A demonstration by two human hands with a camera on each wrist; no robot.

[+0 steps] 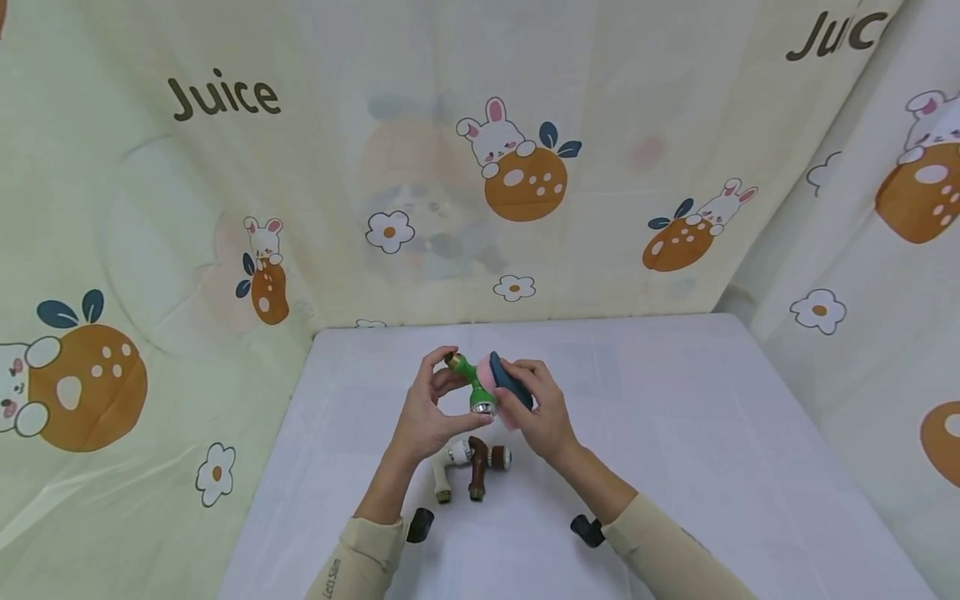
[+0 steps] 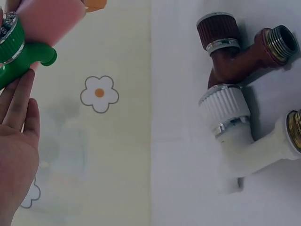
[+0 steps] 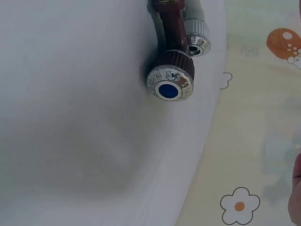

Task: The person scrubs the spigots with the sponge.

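My left hand (image 1: 420,421) grips a green tap (image 1: 480,393) with a chrome-ended knob, its fingers at the brass threaded end and its thumb by the knob. In my right hand (image 1: 547,417) is a pad, dark blue (image 1: 512,383) on one side and pink on the other. The pink side lies against the tap. Both are above the table. In the left wrist view, the green tap (image 2: 23,61) and the pink side of the pad (image 2: 51,19) show at the upper left. Only a sliver of the right hand (image 3: 295,193) appears in the right wrist view.
Below the hands, a brown tap (image 1: 477,471) and a white tap (image 1: 442,477) lie side by side on the white-covered table (image 1: 675,467). Black objects (image 1: 420,525) show beside each forearm. A printed curtain (image 1: 322,167) hangs behind the table.
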